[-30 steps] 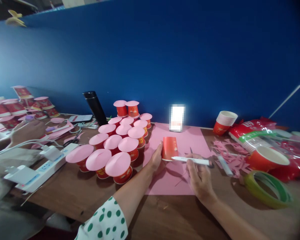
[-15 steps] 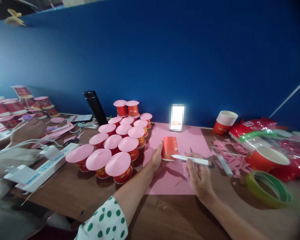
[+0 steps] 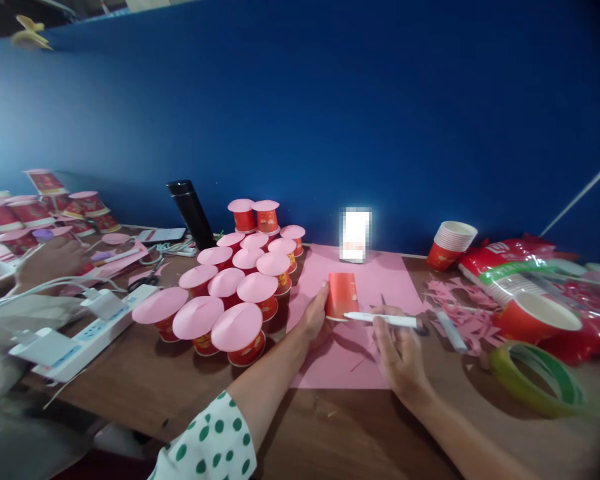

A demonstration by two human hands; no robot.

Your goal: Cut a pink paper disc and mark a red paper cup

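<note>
Left of the fingers [image 3: 319, 305], a power strip [image 3: 97, 330] lies on the desk [image 3: 315, 427], a flask [image 3: 193, 217] standing farther back; tape [image 3: 505, 378] lies to their right, a phone [image 3: 355, 237] beyond them.

A red-orange paper cup [image 3: 341, 293], marked with small pale print toward its right side, is held upside down, white rim lowest, by the left hand [image 3: 313, 317] over a pink sheet [image 3: 385, 273]. A slim white pen [image 3: 400, 321] is gripped nearly level in the right hand [image 3: 403, 353], its tip pointed left at the cup's lower edge; whether they touch cannot quite be told.
</note>
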